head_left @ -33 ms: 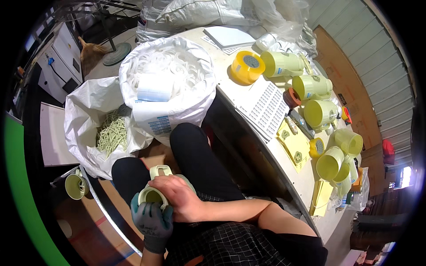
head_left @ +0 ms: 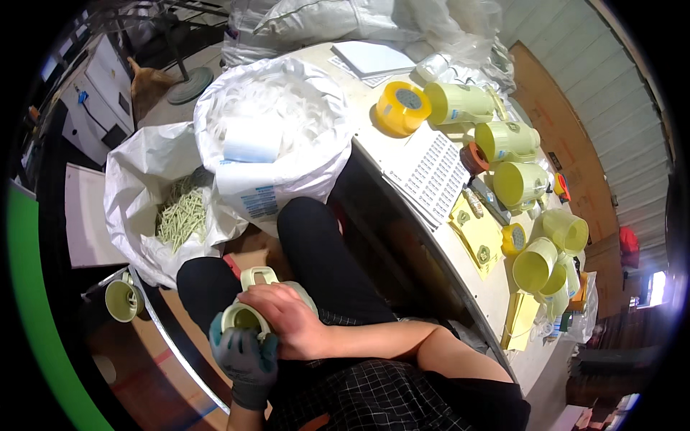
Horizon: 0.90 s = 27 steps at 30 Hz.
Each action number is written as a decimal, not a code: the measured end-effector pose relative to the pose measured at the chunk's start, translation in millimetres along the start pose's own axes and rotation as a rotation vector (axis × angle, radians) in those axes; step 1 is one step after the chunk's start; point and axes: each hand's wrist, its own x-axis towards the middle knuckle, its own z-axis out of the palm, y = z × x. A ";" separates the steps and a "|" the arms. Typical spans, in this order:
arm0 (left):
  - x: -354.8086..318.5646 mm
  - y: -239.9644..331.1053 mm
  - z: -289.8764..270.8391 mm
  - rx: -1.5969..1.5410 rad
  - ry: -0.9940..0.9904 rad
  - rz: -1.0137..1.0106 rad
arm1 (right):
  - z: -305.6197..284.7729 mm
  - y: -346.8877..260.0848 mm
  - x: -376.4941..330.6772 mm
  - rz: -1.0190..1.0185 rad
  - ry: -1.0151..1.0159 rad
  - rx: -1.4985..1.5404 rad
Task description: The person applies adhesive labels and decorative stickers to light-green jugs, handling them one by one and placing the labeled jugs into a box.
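Observation:
A pale green plastic jug [head_left: 243, 317] with a looped handle lies across my lap, its round mouth facing my left hand. My left hand [head_left: 246, 357], in a grey and teal glove, is closed at the jug's rim, with fingertips at the opening. Bare and wrapped over the jug's side just behind the rim is my right hand [head_left: 293, 323]. The handle sticks out beyond my right knuckles. Part of the jug's body is hidden under my right hand. Whatever my gloved fingers do inside the mouth cannot be made out.
Ahead stand a white sack [head_left: 330, 154] of whitish plastic rings and another sack [head_left: 129, 187] holding thin green pieces [head_left: 181, 219]. On the table [head_left: 366, 154] at right are several green jugs [head_left: 516, 183], a yellow tape roll [head_left: 402, 108] and label sheets [head_left: 429, 176]. Another green container [head_left: 124, 302] is at left.
Almost nothing differs. My left knee and gloved hand have shifted slightly to the left; both hands keep their hold on the jug.

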 end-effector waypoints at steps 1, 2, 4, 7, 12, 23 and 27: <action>4.0 -4.3 -4.9 0.022 0.067 0.015 | 2.6 -1.3 12.1 -0.047 -0.005 -0.003; 8.3 -9.0 -10.6 0.060 0.173 0.069 | 6.6 -5.2 24.6 -0.158 0.035 0.009; 23.1 -28.0 -21.8 -0.059 0.261 -0.164 | 24.7 1.0 74.2 -0.338 0.078 0.110; 59.0 -80.9 -22.4 -0.192 0.381 -0.353 | 50.8 12.9 136.3 -0.406 0.047 0.069; 70.4 -129.8 -1.1 -0.093 0.562 -0.129 | 19.0 37.4 139.7 -0.437 0.154 -0.148; 24.2 -13.3 -2.2 -0.296 0.129 -0.179 | -162.4 204.3 233.8 0.338 -0.043 -1.180; 6.7 5.0 13.7 -0.240 0.128 -0.073 | -158.0 153.7 214.8 0.354 -0.052 -1.048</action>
